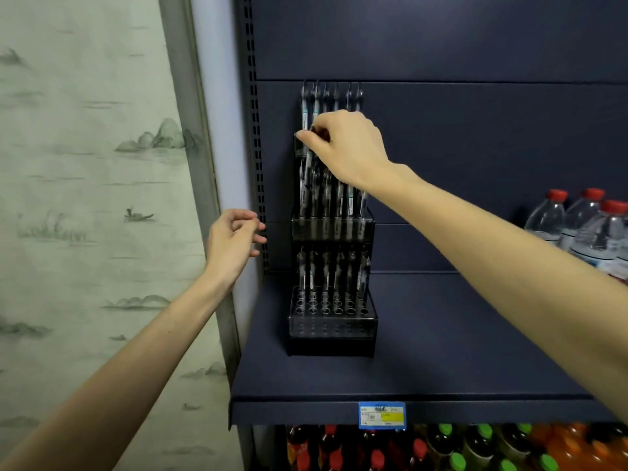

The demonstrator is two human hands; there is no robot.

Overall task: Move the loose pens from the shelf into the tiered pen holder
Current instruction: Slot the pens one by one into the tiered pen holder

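A dark tiered pen holder [331, 326] stands on the navy shelf [441, 351] against the back panel, near the left upright. Rows of pens stand upright in its three tiers. My right hand [343, 144] is at the top tier's left end, fingers pinched on a pen [308, 166] whose lower part hangs down in front of the middle tier. My left hand [231, 243] hovers left of the holder by the slotted upright, fingers loosely curled and holding nothing. No loose pens show on the shelf surface.
Clear water bottles [584, 229] with red caps stand at the shelf's right end. Coloured drink bottles [441, 447] fill the shelf below, under a blue price tag [382, 415]. A painted wall panel [85, 198] lies to the left.
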